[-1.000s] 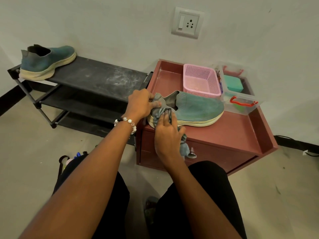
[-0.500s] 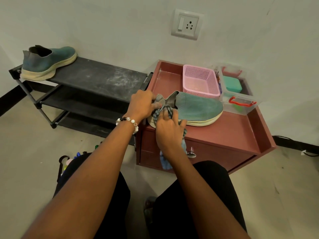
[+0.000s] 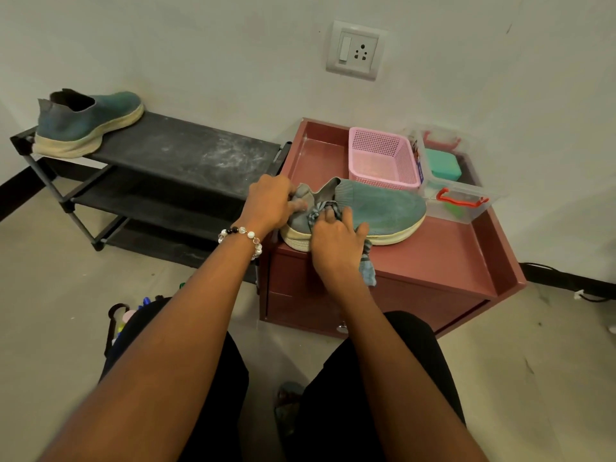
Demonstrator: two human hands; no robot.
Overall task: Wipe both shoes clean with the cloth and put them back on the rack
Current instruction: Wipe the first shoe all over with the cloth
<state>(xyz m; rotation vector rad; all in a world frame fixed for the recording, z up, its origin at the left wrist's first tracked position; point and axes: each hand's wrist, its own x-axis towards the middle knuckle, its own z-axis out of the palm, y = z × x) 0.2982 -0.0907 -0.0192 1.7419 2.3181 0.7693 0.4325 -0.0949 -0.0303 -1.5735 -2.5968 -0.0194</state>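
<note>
I am mid-wipe on one shoe (image 3: 376, 211), which sits on the cabinet (image 3: 433, 261); my left hand (image 3: 270, 203) grips its heel, my right hand (image 3: 336, 241) presses the cloth (image 3: 366, 261) to its side; next I judge the toe needs rubbing; the other shoe (image 3: 86, 123) rests on the rack (image 3: 186, 151).

one shoe (image 3: 373, 208) on the cabinet (image 3: 433, 258), basket (image 3: 383, 161) behind; other shoe (image 3: 86, 125) on the rack (image 3: 186, 151) left.
</note>
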